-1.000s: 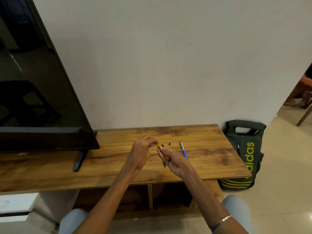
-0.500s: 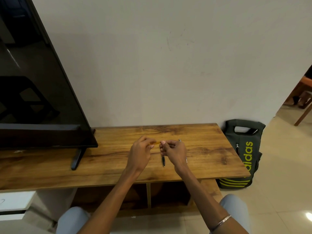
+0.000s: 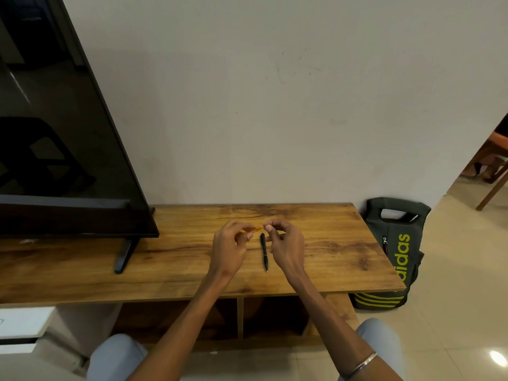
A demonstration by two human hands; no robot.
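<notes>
Orange pen piece [image 3: 254, 230] was held just above the table [image 3: 343, 251], pinched at one end by the left hand [image 3: 228, 247] and at the other by the right hand [image 3: 287, 244], fingers curled on it. Black pen [image 3: 264, 251] lay between the hands. Step looked like fitting or parting a thin insert; next move likely needed gentle, straight force. Beyond stood television [image 3: 68, 160] and backpack [image 3: 395, 243].

A plain pale wall [image 3: 275, 105] backs a wooden bench [image 3: 343, 243] — glossy beige floor tiles [image 3: 453, 312] to the right.
</notes>
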